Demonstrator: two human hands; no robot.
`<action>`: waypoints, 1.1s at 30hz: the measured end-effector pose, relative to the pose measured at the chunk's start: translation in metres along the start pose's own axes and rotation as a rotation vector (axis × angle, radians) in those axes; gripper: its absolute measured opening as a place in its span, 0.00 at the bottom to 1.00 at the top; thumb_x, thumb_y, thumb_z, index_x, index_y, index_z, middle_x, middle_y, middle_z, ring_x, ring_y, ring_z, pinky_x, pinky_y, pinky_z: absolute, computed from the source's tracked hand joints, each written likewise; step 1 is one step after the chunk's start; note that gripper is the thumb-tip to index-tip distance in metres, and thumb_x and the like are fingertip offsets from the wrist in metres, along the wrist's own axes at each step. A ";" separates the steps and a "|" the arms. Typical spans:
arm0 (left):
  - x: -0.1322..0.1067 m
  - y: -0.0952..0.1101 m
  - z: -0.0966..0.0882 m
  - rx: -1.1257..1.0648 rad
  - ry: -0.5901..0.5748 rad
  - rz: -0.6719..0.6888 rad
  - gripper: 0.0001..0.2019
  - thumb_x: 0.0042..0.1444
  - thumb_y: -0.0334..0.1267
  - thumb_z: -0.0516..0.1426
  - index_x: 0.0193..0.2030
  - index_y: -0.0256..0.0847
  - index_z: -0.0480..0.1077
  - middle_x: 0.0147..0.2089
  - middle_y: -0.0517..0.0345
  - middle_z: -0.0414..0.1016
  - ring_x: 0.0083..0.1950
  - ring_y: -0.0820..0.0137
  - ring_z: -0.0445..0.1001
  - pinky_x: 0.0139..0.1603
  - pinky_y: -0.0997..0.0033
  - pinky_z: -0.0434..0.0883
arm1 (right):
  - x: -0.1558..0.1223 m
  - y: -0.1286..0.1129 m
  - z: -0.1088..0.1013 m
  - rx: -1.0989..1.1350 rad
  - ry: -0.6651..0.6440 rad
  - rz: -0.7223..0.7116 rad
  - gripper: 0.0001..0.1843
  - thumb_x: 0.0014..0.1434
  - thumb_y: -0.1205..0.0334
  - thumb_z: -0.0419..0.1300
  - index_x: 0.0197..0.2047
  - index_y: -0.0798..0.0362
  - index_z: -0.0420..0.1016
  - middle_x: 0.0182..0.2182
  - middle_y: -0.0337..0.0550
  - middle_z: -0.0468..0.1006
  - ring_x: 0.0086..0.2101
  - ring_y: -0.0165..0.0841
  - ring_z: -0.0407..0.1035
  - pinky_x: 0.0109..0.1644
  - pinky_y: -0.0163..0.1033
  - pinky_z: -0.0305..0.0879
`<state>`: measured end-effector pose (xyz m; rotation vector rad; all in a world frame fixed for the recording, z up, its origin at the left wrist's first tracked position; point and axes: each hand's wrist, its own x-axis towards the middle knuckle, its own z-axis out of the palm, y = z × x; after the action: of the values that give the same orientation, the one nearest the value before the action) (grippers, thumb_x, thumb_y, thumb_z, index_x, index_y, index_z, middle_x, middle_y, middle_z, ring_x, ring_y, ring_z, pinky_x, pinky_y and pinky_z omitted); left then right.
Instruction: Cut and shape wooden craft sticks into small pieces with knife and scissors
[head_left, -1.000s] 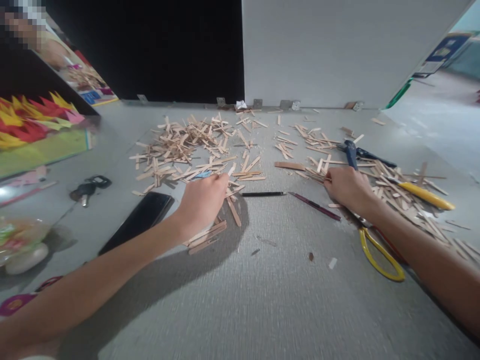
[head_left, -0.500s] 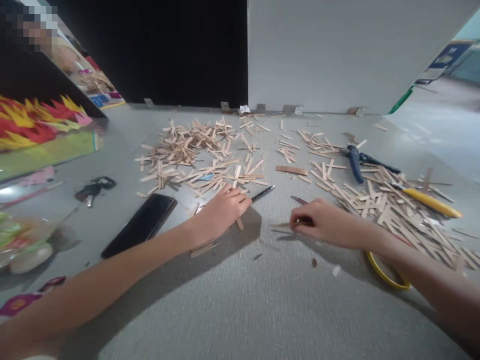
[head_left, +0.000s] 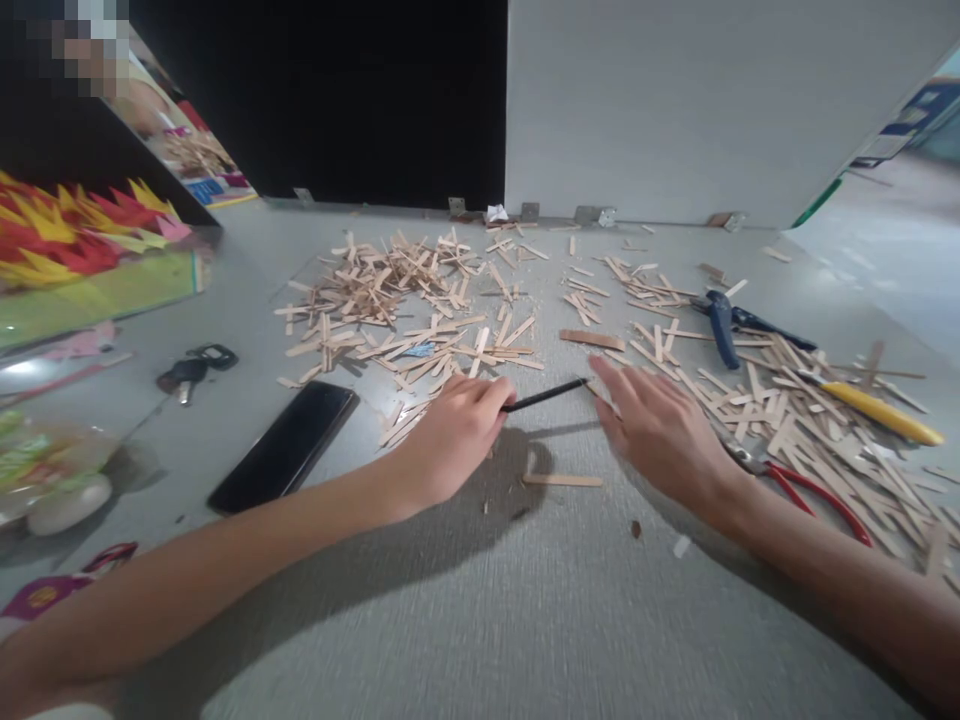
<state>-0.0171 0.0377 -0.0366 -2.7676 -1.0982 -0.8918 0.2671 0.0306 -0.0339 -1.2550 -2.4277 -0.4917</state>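
Observation:
My left hand (head_left: 457,430) is closed on a thin black pen (head_left: 546,395), lifted a little off the grey tabletop with its tip pointing right. My right hand (head_left: 660,425) reaches toward the pen's tip with fingers stretched out and apart, holding nothing. A single flat wooden stick (head_left: 562,480) lies on the table below and between the two hands. A large heap of cut wooden sticks (head_left: 390,300) spreads behind my left hand, and another heap (head_left: 795,410) lies to the right of my right hand.
A black phone (head_left: 285,445) lies left of my left arm, keys (head_left: 191,368) farther left. Blue-handled pliers (head_left: 721,325), a yellow cutter (head_left: 881,412) and red-handled pliers (head_left: 806,490) lie among the right sticks. Coloured paper (head_left: 75,235) and a plastic bag (head_left: 45,480) sit at left.
My left hand took the black pen and raised it. My right hand carried one stick to the middle, set it down, then opened and moved up toward the pen's tip.

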 end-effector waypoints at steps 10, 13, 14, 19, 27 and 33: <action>-0.017 0.049 -0.003 0.149 -0.025 0.096 0.11 0.79 0.29 0.50 0.44 0.35 0.72 0.39 0.50 0.82 0.40 0.60 0.81 0.51 0.56 0.75 | 0.001 -0.004 -0.006 0.182 0.011 0.112 0.21 0.77 0.60 0.53 0.32 0.52 0.75 0.23 0.43 0.77 0.20 0.30 0.64 0.24 0.39 0.49; -0.036 0.072 0.004 0.175 -0.125 0.179 0.12 0.79 0.33 0.52 0.49 0.33 0.76 0.49 0.44 0.86 0.46 0.57 0.83 0.54 0.54 0.74 | 0.010 -0.004 -0.017 0.614 -0.160 0.304 0.20 0.76 0.54 0.54 0.32 0.50 0.73 0.20 0.39 0.75 0.19 0.30 0.66 0.25 0.37 0.58; -0.041 0.078 0.006 0.206 -0.158 0.216 0.12 0.79 0.34 0.53 0.54 0.31 0.77 0.55 0.40 0.86 0.52 0.54 0.83 0.57 0.52 0.73 | 0.013 -0.006 -0.019 0.801 -0.233 0.405 0.17 0.75 0.52 0.55 0.35 0.50 0.73 0.20 0.38 0.76 0.18 0.30 0.69 0.24 0.36 0.61; -0.052 0.089 0.010 0.297 -0.205 0.214 0.18 0.80 0.39 0.53 0.63 0.26 0.74 0.62 0.33 0.83 0.62 0.50 0.80 0.59 0.52 0.70 | 0.019 -0.020 -0.020 1.368 -0.566 0.625 0.23 0.65 0.41 0.69 0.30 0.49 0.70 0.21 0.40 0.81 0.19 0.31 0.75 0.19 0.33 0.67; -0.053 0.085 0.016 0.304 -0.207 0.197 0.24 0.80 0.45 0.51 0.66 0.24 0.71 0.62 0.27 0.82 0.63 0.45 0.81 0.60 0.50 0.69 | 0.012 -0.030 -0.008 1.445 -0.617 0.713 0.25 0.55 0.43 0.79 0.28 0.51 0.73 0.21 0.38 0.81 0.17 0.26 0.70 0.20 0.30 0.69; -0.053 0.084 0.018 0.291 -0.187 0.205 0.23 0.80 0.44 0.49 0.65 0.25 0.73 0.62 0.27 0.82 0.63 0.45 0.80 0.62 0.49 0.69 | 0.006 -0.036 0.000 1.373 -0.533 0.670 0.26 0.60 0.41 0.73 0.25 0.50 0.70 0.15 0.34 0.74 0.15 0.26 0.66 0.16 0.28 0.59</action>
<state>0.0146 -0.0540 -0.0653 -2.6923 -0.8611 -0.4209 0.2337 0.0151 -0.0365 -1.3496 -1.6662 1.5498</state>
